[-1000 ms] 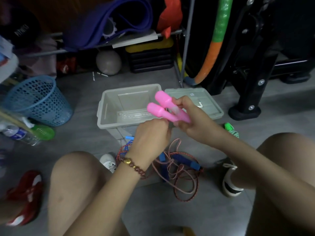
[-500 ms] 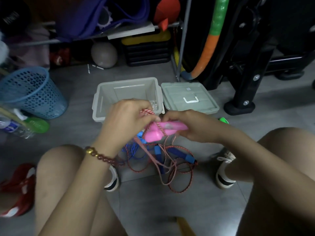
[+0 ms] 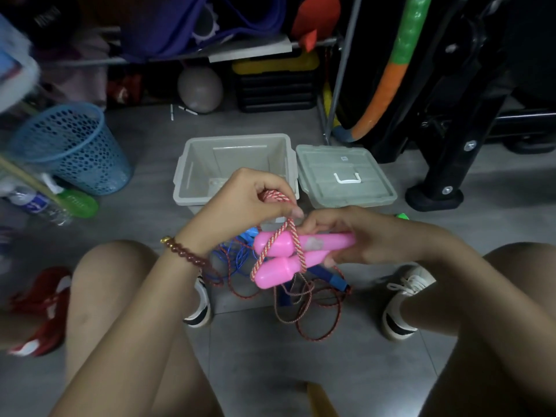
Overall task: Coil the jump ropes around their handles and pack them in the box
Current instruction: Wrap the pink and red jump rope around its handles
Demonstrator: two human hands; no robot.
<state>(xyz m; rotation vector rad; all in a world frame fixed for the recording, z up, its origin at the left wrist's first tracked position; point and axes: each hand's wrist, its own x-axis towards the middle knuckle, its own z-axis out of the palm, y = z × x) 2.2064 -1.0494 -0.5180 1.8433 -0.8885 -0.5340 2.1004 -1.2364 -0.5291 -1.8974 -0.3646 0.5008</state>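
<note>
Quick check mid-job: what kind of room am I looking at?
Probably a home storage or workout corner: a hula hoop leans beside black gym equipment, and a ball sits below a cluttered shelf.

Dim, flat indoor light is leaving the background shelves nearly black. The pink handles are catching the most light. Motion blur is smearing the blue basket and red shoe; wide-angle distortion is bending the edges.
</note>
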